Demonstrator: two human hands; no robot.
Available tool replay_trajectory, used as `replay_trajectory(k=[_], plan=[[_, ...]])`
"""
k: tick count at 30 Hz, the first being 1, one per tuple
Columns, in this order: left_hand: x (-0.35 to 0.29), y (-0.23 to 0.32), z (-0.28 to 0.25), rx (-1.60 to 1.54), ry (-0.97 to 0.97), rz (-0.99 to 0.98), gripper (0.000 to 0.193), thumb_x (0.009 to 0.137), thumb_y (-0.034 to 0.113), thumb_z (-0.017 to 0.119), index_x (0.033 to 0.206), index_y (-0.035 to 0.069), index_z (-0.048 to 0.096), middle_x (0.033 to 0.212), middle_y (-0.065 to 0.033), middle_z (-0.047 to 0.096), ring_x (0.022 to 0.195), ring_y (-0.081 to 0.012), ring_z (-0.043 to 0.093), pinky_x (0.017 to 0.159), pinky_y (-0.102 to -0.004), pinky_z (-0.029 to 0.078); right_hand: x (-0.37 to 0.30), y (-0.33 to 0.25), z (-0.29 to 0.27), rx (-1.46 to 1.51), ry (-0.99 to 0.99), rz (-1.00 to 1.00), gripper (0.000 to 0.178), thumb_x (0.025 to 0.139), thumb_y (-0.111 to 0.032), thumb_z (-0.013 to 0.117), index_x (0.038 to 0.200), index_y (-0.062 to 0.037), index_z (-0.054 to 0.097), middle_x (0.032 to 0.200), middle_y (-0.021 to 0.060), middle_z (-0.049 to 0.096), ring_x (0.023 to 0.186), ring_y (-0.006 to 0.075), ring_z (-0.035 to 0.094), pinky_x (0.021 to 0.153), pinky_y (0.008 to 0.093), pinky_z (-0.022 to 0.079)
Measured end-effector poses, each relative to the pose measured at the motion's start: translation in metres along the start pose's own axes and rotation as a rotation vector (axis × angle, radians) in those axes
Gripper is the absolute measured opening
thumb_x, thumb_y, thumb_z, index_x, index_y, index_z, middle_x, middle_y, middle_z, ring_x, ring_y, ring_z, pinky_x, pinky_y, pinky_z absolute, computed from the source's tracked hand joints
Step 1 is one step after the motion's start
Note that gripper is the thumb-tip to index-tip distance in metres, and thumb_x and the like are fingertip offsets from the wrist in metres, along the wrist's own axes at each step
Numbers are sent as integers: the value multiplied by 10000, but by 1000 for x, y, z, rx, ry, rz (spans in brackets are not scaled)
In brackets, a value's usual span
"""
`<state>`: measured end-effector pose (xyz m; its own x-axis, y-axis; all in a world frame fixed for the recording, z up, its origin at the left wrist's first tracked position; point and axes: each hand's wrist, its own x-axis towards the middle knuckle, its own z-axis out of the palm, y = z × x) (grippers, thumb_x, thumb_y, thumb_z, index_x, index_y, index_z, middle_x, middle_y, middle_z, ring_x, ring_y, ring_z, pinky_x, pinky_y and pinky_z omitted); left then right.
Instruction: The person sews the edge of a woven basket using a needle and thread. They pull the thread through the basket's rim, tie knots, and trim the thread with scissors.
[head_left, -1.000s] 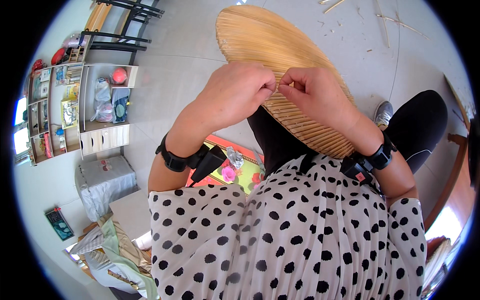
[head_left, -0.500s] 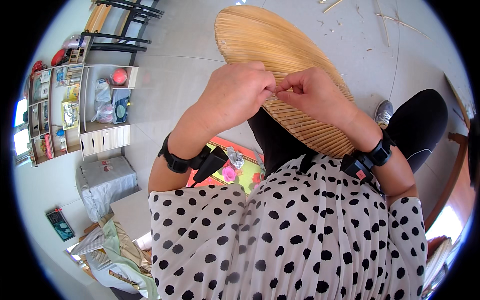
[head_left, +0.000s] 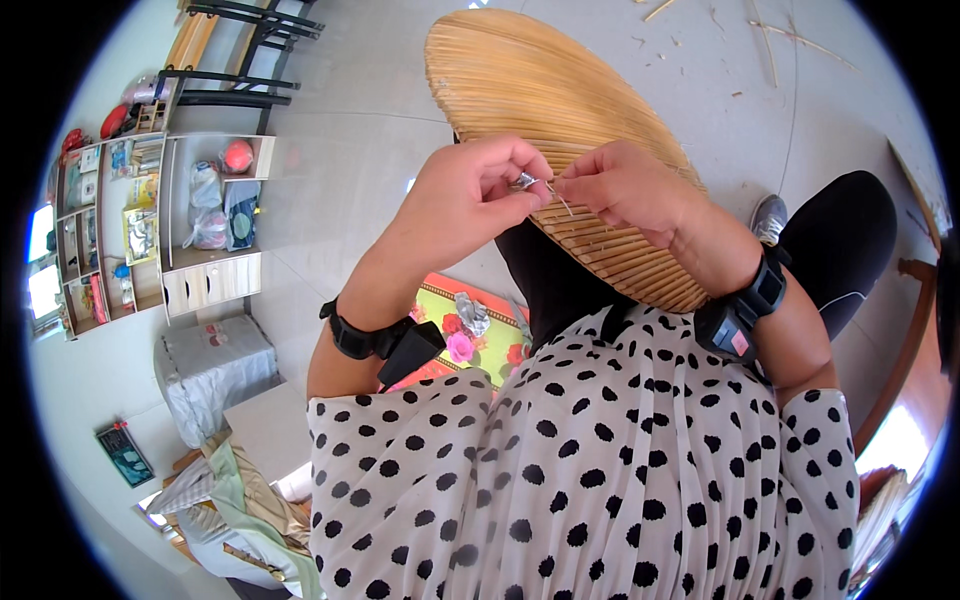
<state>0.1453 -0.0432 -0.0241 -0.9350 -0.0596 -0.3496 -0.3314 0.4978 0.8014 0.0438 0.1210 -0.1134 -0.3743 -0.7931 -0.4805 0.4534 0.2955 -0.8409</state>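
A round, flat piece made of tan stalks laid side by side (head_left: 570, 110) leans tilted across my lap, its far end raised. Above its near left part, my two hands almost meet. My left hand (head_left: 485, 185) is closed round a small, silvery, crumpled bit (head_left: 523, 181) that looks like foil. A thin pale strand (head_left: 563, 200), thread or fine wire, runs from there to my right hand (head_left: 625, 190), whose thumb and finger pinch it. The stalk piece lies beneath both hands, and I cannot tell whether the strand is joined to it.
Beside my left thigh lies a red and yellow flowered sheet (head_left: 490, 350) with crumpled foil (head_left: 472, 315) on it. Stalk scraps (head_left: 800, 38) litter the floor at the far right. Shelves (head_left: 165, 215) and a black-framed rack (head_left: 235, 85) stand on the left.
My left hand has turned and its fingers have parted a little, so the silvery bit now shows. The strand between the hands has come into sight. The stalk piece has hardly shifted.
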Motion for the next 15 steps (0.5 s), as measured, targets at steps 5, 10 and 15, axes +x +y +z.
replay_trajectory(k=[5, 10, 15], plan=[[-3, -20, 6, -104, 91, 56, 105, 828, 5, 641, 926, 36, 665, 653, 28, 599, 525, -18, 450, 495, -198, 346, 0, -4, 0, 122, -40, 118, 165, 869, -209, 700, 762, -115, 617, 638, -81, 430, 524, 32, 335, 443, 212, 236], [-7, -35, 15, 62, 250, 197, 194, 769, 35, 745, 946, 55, 666, 606, 24, 575, 504, -17, 443, 473, -200, 345, 5, -2, 6, 215, 6, 176, 209, 876, -195, 689, 711, -152, 568, 611, -90, 391, 490, 33, 296, 424, 219, 204], [-6, -42, 32, 236, 391, 371, 340, 686, 19, 848, 952, 27, 637, 974, -39, 714, 537, -24, 507, 496, -191, 398, 3, 0, 10, 275, -44, 156, 257, 888, -196, 672, 680, -174, 524, 596, -103, 356, 471, 37, 263, 418, 226, 194]])
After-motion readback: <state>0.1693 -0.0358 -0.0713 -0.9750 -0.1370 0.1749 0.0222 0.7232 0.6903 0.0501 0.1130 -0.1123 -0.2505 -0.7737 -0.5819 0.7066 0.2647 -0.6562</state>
